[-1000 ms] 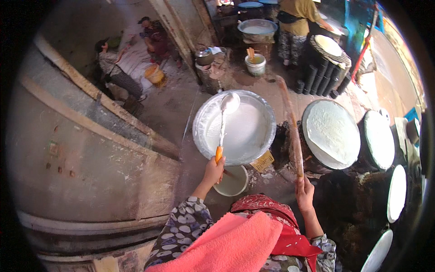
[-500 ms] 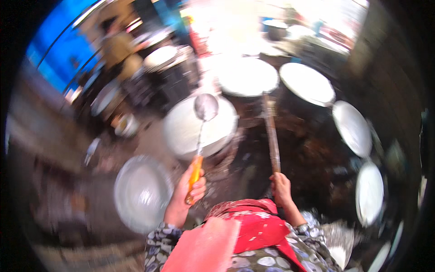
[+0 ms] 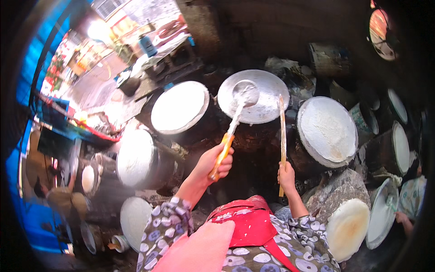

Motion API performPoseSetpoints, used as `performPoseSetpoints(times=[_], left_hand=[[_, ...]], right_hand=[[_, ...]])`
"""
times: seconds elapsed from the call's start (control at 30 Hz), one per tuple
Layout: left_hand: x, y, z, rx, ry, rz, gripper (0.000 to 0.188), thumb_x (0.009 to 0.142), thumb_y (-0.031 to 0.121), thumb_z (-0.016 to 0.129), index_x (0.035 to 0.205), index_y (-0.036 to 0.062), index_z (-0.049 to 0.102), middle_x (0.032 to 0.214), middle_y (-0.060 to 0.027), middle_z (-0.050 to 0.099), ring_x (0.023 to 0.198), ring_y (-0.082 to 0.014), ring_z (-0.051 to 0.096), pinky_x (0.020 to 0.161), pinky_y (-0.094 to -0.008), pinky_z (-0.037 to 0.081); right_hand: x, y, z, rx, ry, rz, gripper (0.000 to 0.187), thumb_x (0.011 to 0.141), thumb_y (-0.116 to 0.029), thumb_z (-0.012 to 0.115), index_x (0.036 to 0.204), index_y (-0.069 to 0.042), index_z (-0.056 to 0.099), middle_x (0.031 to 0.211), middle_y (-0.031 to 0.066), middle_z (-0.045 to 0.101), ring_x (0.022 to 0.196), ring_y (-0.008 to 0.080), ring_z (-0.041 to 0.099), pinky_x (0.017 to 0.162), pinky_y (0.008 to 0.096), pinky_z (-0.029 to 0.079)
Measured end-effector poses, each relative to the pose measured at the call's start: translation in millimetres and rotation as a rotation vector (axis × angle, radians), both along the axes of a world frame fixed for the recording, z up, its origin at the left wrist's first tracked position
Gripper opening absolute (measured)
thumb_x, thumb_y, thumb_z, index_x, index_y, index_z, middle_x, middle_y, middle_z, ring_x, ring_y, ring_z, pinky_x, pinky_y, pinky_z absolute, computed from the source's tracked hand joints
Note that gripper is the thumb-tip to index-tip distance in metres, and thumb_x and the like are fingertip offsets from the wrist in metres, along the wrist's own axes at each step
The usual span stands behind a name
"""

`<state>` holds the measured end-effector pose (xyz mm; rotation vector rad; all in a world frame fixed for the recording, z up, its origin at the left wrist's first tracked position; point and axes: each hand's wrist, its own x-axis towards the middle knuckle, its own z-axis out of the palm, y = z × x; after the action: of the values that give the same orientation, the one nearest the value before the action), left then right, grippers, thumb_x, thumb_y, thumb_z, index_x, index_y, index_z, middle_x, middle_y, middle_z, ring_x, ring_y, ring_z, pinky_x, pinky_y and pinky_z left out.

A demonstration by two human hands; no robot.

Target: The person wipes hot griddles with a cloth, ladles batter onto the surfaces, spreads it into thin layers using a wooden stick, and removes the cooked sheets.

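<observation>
My left hand (image 3: 213, 164) is closed round the orange handle of a ladle (image 3: 245, 93). White liquid coats its bowl and shaft, and the bowl is over a round grey metal pan (image 3: 226, 102). In my closed right hand (image 3: 286, 177) a long, flat wooden stick (image 3: 283, 129) points away from me. Its tip overlaps the pan's right edge; I cannot tell whether it touches. Right of the stick stands a round top (image 3: 327, 129) covered with a white layer. Another white-covered round (image 3: 180, 108) lies left of the pan.
A pale, browned round flatbread (image 3: 348, 230) lies at my lower right, beside a grey basin (image 3: 382, 213) with another person's hand (image 3: 403, 218) near it. A white-topped drum (image 3: 135, 158) stands to my left. A person (image 3: 68, 199) is at the far left.
The view has swung to the right. The ladle was in front of a wide white-filled vessel and is now over the grey pan. Both hands keep hold of the ladle and stick.
</observation>
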<state>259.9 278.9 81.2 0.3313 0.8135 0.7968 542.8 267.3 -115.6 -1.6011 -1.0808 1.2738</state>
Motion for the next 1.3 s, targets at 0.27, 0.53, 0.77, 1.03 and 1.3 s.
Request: performPoseSetpoints(times=[0.27, 0.53, 0.77, 1.03, 1.3], left_hand=[[83, 168, -60, 0.116, 0.403, -0.279, 0.032, 0.099, 0.038, 0.039, 0.101, 0.0062, 0.046, 0.066, -0.0007, 0.047, 0.045, -0.0093, 0.043, 0.040, -0.0257, 0.037], [71, 219, -121, 0.446, 0.911, -0.365, 0.038, 0.096, 0.039, 0.049, 0.107, 0.0025, 0.051, 0.068, -0.0068, 0.055, 0.051, -0.0184, 0.054, 0.046, -0.0335, 0.044], [34, 271, -156, 0.953, 1.281, -0.336, 0.041, 0.094, 0.035, 0.053, 0.110, -0.0026, 0.051, 0.086, -0.0273, 0.064, 0.086, -0.0447, 0.062, 0.077, -0.0496, 0.047], [-22, 319, -157, 1.012, 1.407, -0.307, 0.040, 0.093, 0.034, 0.054, 0.110, -0.0017, 0.050, 0.089, -0.0282, 0.064, 0.085, -0.0463, 0.062, 0.076, -0.0525, 0.048], [-70, 339, -146, 0.942, 1.509, -0.229, 0.040, 0.092, 0.035, 0.055, 0.108, -0.0014, 0.049, 0.086, -0.0273, 0.065, 0.084, -0.0449, 0.063, 0.074, -0.0523, 0.048]], right_hand=[[-10, 86, -4, 0.065, -0.100, -0.234, 0.031, 0.093, -0.014, 0.047, 0.121, -0.004, 0.055, 0.072, 0.0142, 0.060, 0.065, 0.0263, 0.062, 0.061, 0.0389, 0.047], [-67, 99, -2, 0.093, -0.266, -0.347, 0.036, 0.094, -0.019, 0.048, 0.126, -0.004, 0.052, 0.097, 0.0255, 0.064, 0.093, 0.0428, 0.062, 0.079, 0.0478, 0.048], [-123, 156, 23, -0.005, -0.629, -0.338, 0.037, 0.094, -0.018, 0.049, 0.126, -0.001, 0.049, 0.095, 0.0274, 0.064, 0.091, 0.0440, 0.062, 0.079, 0.0506, 0.048], [-154, 184, 36, -0.130, -0.778, -0.268, 0.027, 0.092, -0.014, 0.048, 0.114, 0.000, 0.054, 0.085, 0.0240, 0.066, 0.083, 0.0416, 0.064, 0.074, 0.0508, 0.049], [-129, 202, 42, -0.089, -0.872, -0.258, 0.021, 0.089, -0.013, 0.045, 0.101, -0.001, 0.058, 0.084, 0.0224, 0.067, 0.081, 0.0399, 0.066, 0.072, 0.0502, 0.052]])
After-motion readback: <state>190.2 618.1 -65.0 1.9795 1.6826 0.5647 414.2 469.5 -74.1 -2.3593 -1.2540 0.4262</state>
